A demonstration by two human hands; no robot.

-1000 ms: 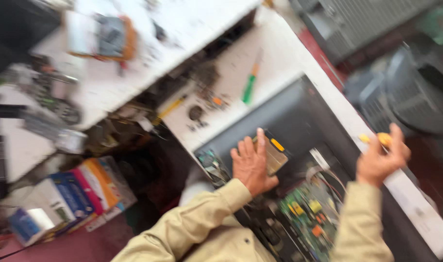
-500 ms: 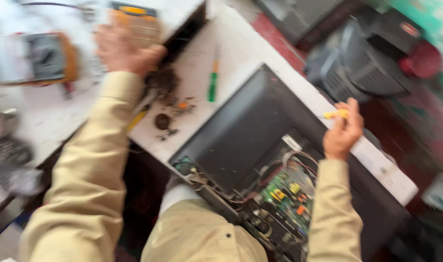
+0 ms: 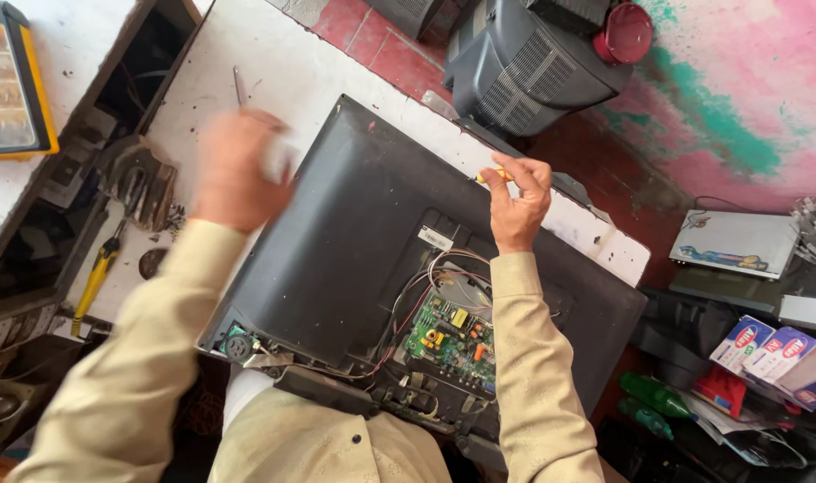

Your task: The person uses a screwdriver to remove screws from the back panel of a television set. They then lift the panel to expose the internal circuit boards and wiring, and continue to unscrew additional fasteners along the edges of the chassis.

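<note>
Right hand (image 3: 515, 201) is what I see most clearly: its fingers are curled shut around a small yellow-handled tool (image 3: 493, 176), held over the far edge of the dark television back panel (image 3: 354, 233). That panel lies flat on the white counter (image 3: 291, 72), and its near part is opened, showing a green circuit board (image 3: 451, 333) with red and white wires (image 3: 417, 286) looping out of it. Left hand (image 3: 238, 170) is blurred; it sits over the panel's left corner, and its fingers seem closed on something pale, though I cannot tell what. Beyond its fingers a thin metal tool (image 3: 239, 87) lies on the counter. A yellow-handled screwdriver (image 3: 95, 277) rests at the counter's left edge. On the red floor beyond stands an old grey television set (image 3: 533, 63).
</note>
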